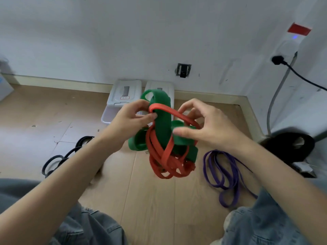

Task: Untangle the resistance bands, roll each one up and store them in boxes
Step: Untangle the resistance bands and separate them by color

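Wooden floor (154,200) runs beneath denim-clad knees (261,225), with a purple band (223,171) lying loose at right and a black band (58,159) at left. Above it, the left hand (130,119) pinches the red band (164,156), the right hand (208,124) curls its grip round the tangled green band (162,124). Beyond stand two white boxes (122,98) against the wall.

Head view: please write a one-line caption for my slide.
Both hands, left hand and right hand, pull apart tangled green band and red band.
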Demonstrator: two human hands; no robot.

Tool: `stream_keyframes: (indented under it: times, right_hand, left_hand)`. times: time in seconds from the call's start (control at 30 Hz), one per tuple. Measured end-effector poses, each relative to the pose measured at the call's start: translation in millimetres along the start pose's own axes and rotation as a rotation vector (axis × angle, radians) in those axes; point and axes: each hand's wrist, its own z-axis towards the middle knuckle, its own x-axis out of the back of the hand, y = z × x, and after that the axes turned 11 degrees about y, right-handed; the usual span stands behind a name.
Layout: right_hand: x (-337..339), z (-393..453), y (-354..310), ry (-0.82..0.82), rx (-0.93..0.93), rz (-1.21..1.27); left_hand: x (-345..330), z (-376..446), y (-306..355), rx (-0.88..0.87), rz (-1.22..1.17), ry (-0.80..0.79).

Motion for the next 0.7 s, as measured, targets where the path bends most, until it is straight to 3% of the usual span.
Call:
stream_keyframes:
  times: [0.07, 0.17, 0.23, 0.33, 0.43, 0.5, 0.57, 0.63, 0.7]
  right_hand:
    - [-1, 5, -1, 0.190, -0.058, 0.149]
    - [2, 11, 1, 0.282, -0.125, 0.377]
    - [4, 14, 5, 0.277, 0.015, 0.196]
    - [7, 14, 11, 0.271, 0.231, -0.265]
    - [1, 12, 22, 0.169, 0.296, -0.639]
    - [-4, 14, 28, 0.126, 0.234, -0.710]
    - [-4, 18, 31, -0.031, 0.025, -0.486]
    - [-2, 16, 28, -0.378, -0.286, 0.010]
    - [-6, 10, 27, -0.504, -0.398, 0.308]
  left_hand:
    - [-5, -3, -2, 0.015, 0.060, -0.019]
    - [-14, -6, -14, 0.017, 0.244, -0.118]
    - [-16, -8, -19, 0.036, 0.279, -0.205]
    - [-16, -8, -25, 0.109, 0.235, -0.294]
    - [-14, -4, -19, 0.075, 0.098, -0.207]
    - [-8, 0, -13, 0.019, 0.018, -0.149]
    - [-2, 1, -9, -0.010, 0.033, -0.127]
    - [3, 1, -6, -0.029, 0.064, -0.107]
    - [7, -1, -4, -0.034, 0.039, -0.097]
